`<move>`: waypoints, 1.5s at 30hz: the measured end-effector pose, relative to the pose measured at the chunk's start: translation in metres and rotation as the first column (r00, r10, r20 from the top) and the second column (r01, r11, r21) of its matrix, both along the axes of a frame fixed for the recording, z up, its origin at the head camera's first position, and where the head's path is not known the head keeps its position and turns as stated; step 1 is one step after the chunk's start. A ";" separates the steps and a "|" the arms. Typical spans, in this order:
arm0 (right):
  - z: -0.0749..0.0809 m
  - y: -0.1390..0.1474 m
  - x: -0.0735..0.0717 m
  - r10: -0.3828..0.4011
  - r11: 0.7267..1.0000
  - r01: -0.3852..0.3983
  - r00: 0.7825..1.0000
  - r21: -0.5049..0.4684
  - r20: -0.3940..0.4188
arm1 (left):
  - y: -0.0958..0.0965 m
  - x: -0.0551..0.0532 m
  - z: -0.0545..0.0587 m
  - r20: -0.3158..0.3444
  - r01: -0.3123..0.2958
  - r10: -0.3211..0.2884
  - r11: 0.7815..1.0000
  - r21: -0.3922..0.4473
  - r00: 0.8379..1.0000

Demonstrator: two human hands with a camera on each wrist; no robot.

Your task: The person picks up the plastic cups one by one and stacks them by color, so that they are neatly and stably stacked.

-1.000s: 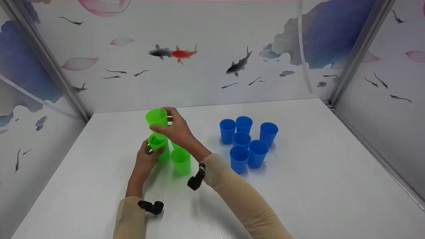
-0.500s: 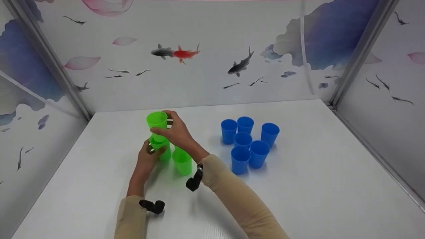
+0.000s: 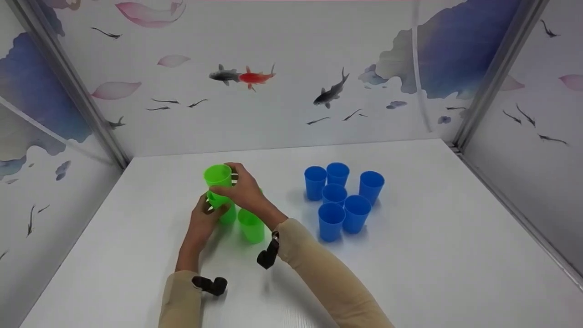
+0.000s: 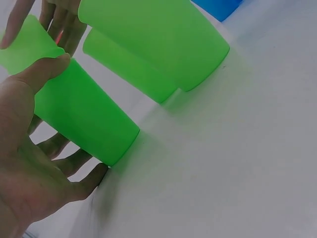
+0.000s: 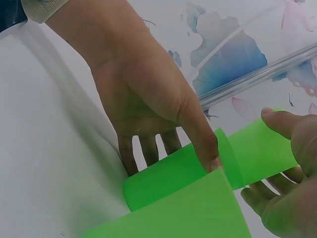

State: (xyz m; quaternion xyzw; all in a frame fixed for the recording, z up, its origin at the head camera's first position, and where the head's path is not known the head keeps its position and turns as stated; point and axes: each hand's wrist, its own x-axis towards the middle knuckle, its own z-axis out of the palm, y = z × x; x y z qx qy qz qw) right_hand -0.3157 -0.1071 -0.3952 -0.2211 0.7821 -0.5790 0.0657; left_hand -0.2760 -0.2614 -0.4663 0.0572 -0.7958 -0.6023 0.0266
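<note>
My left hand [image 3: 203, 223] grips a green plastic cup [image 4: 86, 111] that stands upright on the white table. Above it, a second green cup [image 3: 217, 176] is held by my right hand [image 3: 246, 190], thumb at the near side and fingers behind. In the right wrist view the upper cup's narrow end sits inside the mouth of the lower cup [image 5: 171, 176]. Another green cup [image 3: 251, 227] stands just to the right of the pair. Behind that one is a further green cup [image 4: 126, 64], mostly hidden by my right hand in the head view.
Several blue cups [image 3: 331, 223] stand upright in a loose cluster right of the green ones. The white table [image 3: 437, 255] meets a printed back wall [image 3: 282, 123] with fish and petals, and side walls rise at left and right.
My right hand has lowered the upper green cup, and its base has gone down into the lower cup. The left hand keeps its grip; the blue cups stay where they were.
</note>
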 end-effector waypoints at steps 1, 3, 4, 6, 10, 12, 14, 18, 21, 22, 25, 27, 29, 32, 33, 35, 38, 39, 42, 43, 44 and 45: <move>0.000 0.001 0.000 0.001 1.000 -0.001 1.000 0.005 0.000 | 0.000 0.000 0.000 -0.005 0.000 0.000 1.000 0.003 1.000; 0.001 0.002 0.001 0.008 1.000 -0.008 1.000 0.013 -0.006 | -0.001 -0.001 0.000 -0.016 0.002 -0.002 1.000 0.011 1.000; 0.001 0.002 0.001 0.013 1.000 -0.013 1.000 0.015 -0.011 | -0.001 -0.001 0.000 -0.018 0.000 0.000 1.000 0.009 1.000; 0.002 0.005 0.002 0.021 1.000 -0.021 1.000 0.012 -0.018 | -0.001 -0.002 0.000 -0.015 0.000 0.000 1.000 0.007 1.000; 0.005 0.013 0.003 0.029 1.000 -0.029 0.999 0.006 -0.042 | -0.001 -0.002 -0.001 -0.002 -0.003 0.003 1.000 -0.001 1.000; 0.005 0.018 0.005 0.032 0.999 -0.032 0.998 -0.009 -0.054 | -0.001 -0.002 -0.002 0.006 -0.007 0.007 1.000 -0.001 1.000; 0.007 0.024 0.006 0.039 0.999 -0.041 0.997 -0.028 -0.069 | -0.001 -0.002 -0.003 0.016 -0.012 0.012 1.000 -0.007 1.000; 0.009 0.037 0.012 0.048 0.997 -0.054 0.994 -0.061 -0.095 | 0.000 -0.001 -0.004 0.025 -0.019 0.019 1.000 -0.014 1.000; 0.010 0.047 0.017 0.057 0.995 -0.066 0.992 -0.077 -0.109 | 0.000 -0.001 -0.005 0.017 -0.017 0.017 1.000 0.009 1.000; 0.010 0.050 0.019 0.056 0.995 -0.066 0.992 -0.080 -0.113 | 0.000 -0.001 -0.005 0.016 -0.014 0.014 1.000 0.017 1.000; 0.012 0.059 0.025 0.044 0.995 -0.054 0.993 -0.087 -0.114 | 0.001 -0.001 -0.006 0.015 -0.012 0.011 0.999 0.032 1.000; 0.013 0.065 0.029 0.027 0.995 -0.037 0.994 -0.088 -0.107 | 0.001 -0.001 -0.005 0.014 -0.012 0.012 0.999 0.029 1.000; 0.013 0.070 0.033 0.014 0.996 -0.022 0.995 -0.087 -0.098 | 0.001 -0.001 -0.004 0.014 -0.016 0.016 1.000 0.021 1.000; 0.011 0.075 0.040 0.000 0.996 -0.009 0.996 -0.089 -0.091 | 0.001 -0.001 -0.004 0.008 -0.013 0.013 1.000 0.020 1.000; 0.010 0.076 0.041 -0.003 0.996 -0.005 0.996 -0.089 -0.094 | 0.000 -0.001 -0.004 0.006 -0.011 0.010 1.000 0.019 1.000; 0.008 0.078 0.045 -0.004 0.995 -0.006 0.995 -0.097 -0.102 | 0.000 0.000 -0.004 0.002 -0.012 0.012 1.000 0.023 1.000; 0.004 0.079 0.047 -0.005 0.995 -0.008 0.993 -0.103 -0.120 | -0.001 0.001 -0.004 -0.007 -0.012 0.012 1.000 0.026 1.000; 0.002 0.079 0.047 -0.005 0.994 -0.008 0.992 -0.107 -0.126 | -0.001 0.001 -0.004 -0.007 -0.014 0.014 1.000 0.026 1.000; -0.003 0.080 0.047 -0.014 0.994 -0.002 0.990 -0.109 -0.139 | 0.000 0.002 -0.004 -0.009 -0.012 0.012 0.999 0.030 1.000; -0.005 0.081 0.046 -0.018 0.994 0.002 0.990 -0.109 -0.141 | 0.000 0.002 -0.004 -0.011 -0.008 0.008 0.999 0.033 1.000; -0.008 0.081 0.046 -0.020 0.994 0.005 0.989 -0.107 -0.148 | 0.000 0.001 -0.004 -0.013 -0.007 0.007 0.999 0.034 1.000; -0.010 0.081 0.045 -0.023 0.995 0.008 0.989 -0.101 -0.148 | 0.001 0.001 -0.004 -0.015 -0.006 0.007 0.999 0.036 1.000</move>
